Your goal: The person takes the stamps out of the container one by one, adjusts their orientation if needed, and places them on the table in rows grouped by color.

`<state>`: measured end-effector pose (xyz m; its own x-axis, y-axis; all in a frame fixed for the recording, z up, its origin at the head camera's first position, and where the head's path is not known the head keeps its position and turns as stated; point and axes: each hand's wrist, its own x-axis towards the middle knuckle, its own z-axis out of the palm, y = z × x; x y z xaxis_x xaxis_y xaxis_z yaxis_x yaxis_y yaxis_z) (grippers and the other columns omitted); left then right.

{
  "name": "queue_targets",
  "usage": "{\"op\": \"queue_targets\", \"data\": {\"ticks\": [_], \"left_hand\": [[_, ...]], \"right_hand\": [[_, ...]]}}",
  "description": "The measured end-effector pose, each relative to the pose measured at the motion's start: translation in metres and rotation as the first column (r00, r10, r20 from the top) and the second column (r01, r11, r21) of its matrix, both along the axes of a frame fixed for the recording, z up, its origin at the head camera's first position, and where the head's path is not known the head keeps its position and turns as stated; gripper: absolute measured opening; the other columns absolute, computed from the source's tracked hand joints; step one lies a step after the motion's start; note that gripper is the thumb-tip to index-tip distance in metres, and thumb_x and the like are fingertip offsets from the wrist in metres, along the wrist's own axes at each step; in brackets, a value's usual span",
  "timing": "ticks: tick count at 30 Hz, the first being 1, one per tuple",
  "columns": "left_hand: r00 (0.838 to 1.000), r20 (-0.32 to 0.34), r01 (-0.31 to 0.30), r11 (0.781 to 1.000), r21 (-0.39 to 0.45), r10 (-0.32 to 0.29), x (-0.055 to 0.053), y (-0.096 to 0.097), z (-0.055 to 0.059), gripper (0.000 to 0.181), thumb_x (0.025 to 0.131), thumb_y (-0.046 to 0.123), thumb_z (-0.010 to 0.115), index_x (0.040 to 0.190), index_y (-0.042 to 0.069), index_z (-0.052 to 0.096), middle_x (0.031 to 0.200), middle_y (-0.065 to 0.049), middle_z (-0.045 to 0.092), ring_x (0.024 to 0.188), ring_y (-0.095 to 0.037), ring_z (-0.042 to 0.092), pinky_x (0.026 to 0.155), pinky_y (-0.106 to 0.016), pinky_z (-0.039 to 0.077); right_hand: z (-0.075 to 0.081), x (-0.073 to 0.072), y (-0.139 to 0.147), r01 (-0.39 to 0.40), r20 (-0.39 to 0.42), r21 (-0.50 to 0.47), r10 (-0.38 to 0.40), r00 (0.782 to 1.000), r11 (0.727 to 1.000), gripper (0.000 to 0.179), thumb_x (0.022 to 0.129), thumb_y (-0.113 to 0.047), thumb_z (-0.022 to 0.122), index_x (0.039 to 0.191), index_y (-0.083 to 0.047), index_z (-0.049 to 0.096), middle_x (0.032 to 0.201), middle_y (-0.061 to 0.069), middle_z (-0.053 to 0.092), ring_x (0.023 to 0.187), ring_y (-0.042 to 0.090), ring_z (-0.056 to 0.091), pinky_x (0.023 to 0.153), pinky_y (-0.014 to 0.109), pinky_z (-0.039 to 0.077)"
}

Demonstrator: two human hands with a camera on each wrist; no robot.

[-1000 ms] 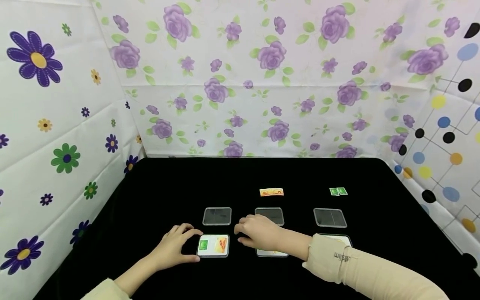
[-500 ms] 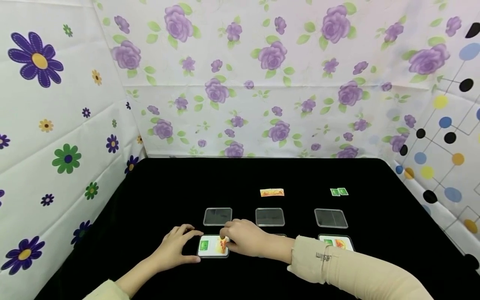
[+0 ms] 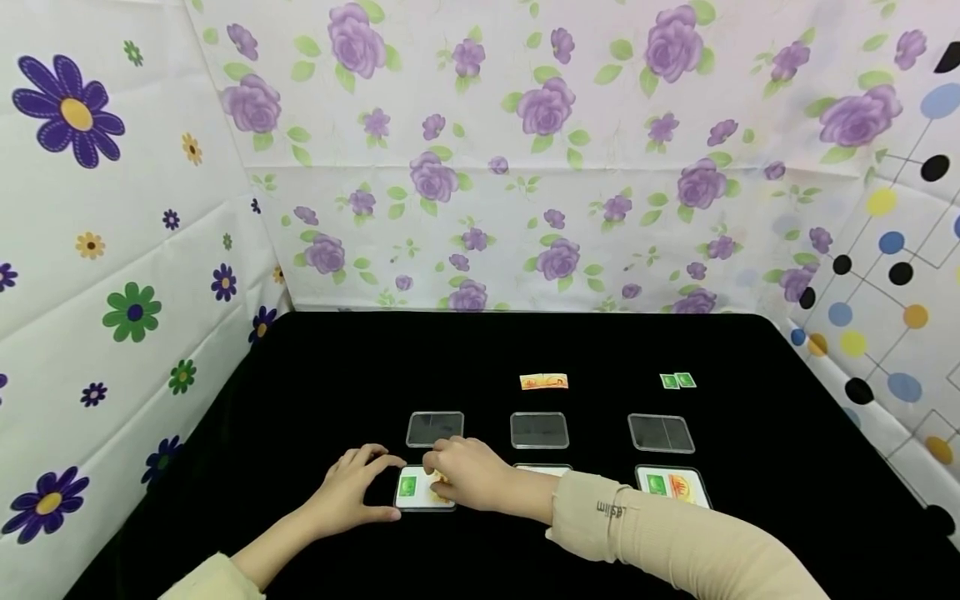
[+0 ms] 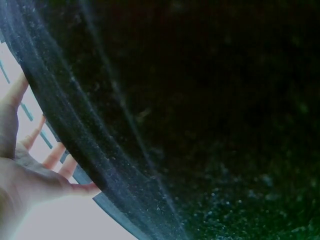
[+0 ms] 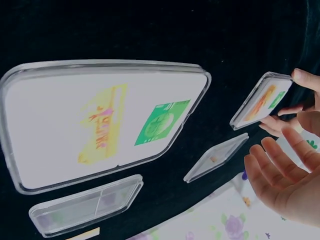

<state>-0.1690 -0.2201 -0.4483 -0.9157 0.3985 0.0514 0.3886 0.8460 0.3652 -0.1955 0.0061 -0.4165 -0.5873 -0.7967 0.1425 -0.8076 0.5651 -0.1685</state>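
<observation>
The left hand (image 3: 347, 498), on the left of the left case (image 3: 422, 483), had its fingers spread, thumb and forefinger holding the left case by its near and far left corners, seemingly to stop it sliding on the black cloth (image 3: 300, 400). The left case lay flat, green print (image 3: 407, 486) upward, which probably kept its face in sight. Just behind it lay the left lid (image 3: 431, 429), likely set off to leave that face reachable. The right hand (image 3: 472, 475) bent its fingers over the left case's right end, at the orange print (image 5: 262, 103); whether they pinched or pressed it, I could not tell. To the left case's right sat the middle case (image 5: 55, 110), with the middle lid (image 3: 540, 431) and orange strip (image 3: 543, 382) farther back, perhaps out of the arms' way. Well right of the left case lay the right case (image 3: 699, 492), and, successively farther back, the right lid (image 3: 662, 433) and two green pieces (image 3: 678, 381), presumably within easy reach
</observation>
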Motion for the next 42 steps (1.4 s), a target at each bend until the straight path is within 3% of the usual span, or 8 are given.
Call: {"op": "queue_targets", "data": {"ticks": [5, 20, 30, 42], "left_hand": [[1.000, 0.013, 0.002, 1.000, 0.018, -0.002, 0.002, 0.000, 0.002, 0.066, 0.067, 0.046, 0.079, 0.123, 0.018, 0.057, 0.130, -0.017, 0.048, 0.118, -0.045, 0.043, 0.091, -0.074, 0.032], [1.000, 0.008, 0.016, 1.000, 0.020, -0.016, 0.000, 0.000, 0.000, 0.066, 0.068, 0.044, 0.079, 0.122, 0.017, 0.056, 0.129, -0.017, 0.048, 0.117, -0.044, 0.045, 0.090, -0.074, 0.033], [1.000, -0.001, 0.019, 0.999, 0.036, -0.019, 0.001, 0.001, -0.003, 0.065, 0.069, 0.044, 0.079, 0.122, 0.015, 0.056, 0.129, -0.017, 0.048, 0.118, -0.045, 0.044, 0.090, -0.075, 0.031], [1.000, 0.023, 0.012, 0.999, 0.030, -0.013, 0.002, 0.003, 0.001, 0.068, 0.068, 0.046, 0.079, 0.123, 0.014, 0.056, 0.130, -0.017, 0.048, 0.119, -0.046, 0.043, 0.092, -0.075, 0.030]], "right_hand": [[-0.002, 0.001, -0.007, 0.003, 0.025, 0.012, -0.003, 1.000, 1.000, 0.016, 0.086, -0.022, 0.069, 0.099, -0.013, 0.068, 0.096, -0.002, 0.067, 0.082, 0.006, 0.062, 0.071, 0.015, 0.049], [-0.013, 0.002, -0.022, 0.097, 0.041, 0.047, -0.099, 0.994, 0.994, 0.022, 0.084, -0.027, 0.071, 0.103, -0.017, 0.069, 0.104, -0.003, 0.067, 0.091, 0.008, 0.062, 0.081, 0.023, 0.051], [-0.017, 0.002, -0.030, 0.123, 0.012, 0.057, -0.124, 0.992, 0.991, 0.025, 0.082, -0.032, 0.073, 0.103, -0.018, 0.069, 0.107, -0.002, 0.067, 0.091, 0.010, 0.063, 0.077, 0.021, 0.052], [-0.022, 0.005, -0.037, 0.196, -0.046, 0.063, -0.193, 0.980, 0.979, 0.031, 0.077, -0.036, 0.076, 0.099, -0.016, 0.069, 0.094, -0.004, 0.066, 0.082, 0.008, 0.061, 0.073, 0.019, 0.051]]}}
